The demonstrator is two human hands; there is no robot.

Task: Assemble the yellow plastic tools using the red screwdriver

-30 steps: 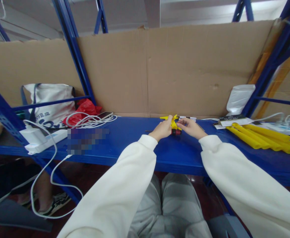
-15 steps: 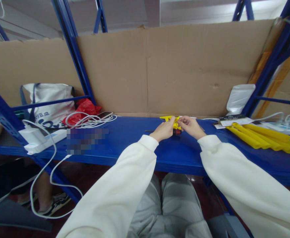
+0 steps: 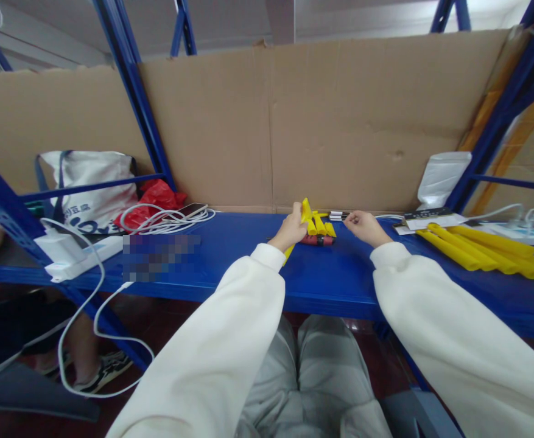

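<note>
My left hand (image 3: 290, 230) is closed around a yellow plastic piece (image 3: 313, 226) with several short tube-like arms, one end of it showing below the palm. Just under that piece, a screwdriver with a red and black handle (image 3: 319, 241) lies on the blue tabletop. To the right, my right hand (image 3: 362, 227) has its thumb and fingertips pinched together, apart from the yellow piece. Whatever sits in that pinch is too small to make out. A row of small dark and silvery pieces (image 3: 338, 216) lies near its fingertips, by the cardboard.
Long yellow tubes (image 3: 481, 252) lie at the right, beside a white and black box (image 3: 431, 220). A cardboard sheet (image 3: 271, 134) backs the blue table (image 3: 234, 255). At the left are coiled white cables (image 3: 170, 222), a power strip (image 3: 86, 258) and a cloth bag (image 3: 93, 188).
My right hand has come away from the yellow piece and moved right. My left hand has shifted slightly left with the piece turned more upright, uncovering the screwdriver handle.
</note>
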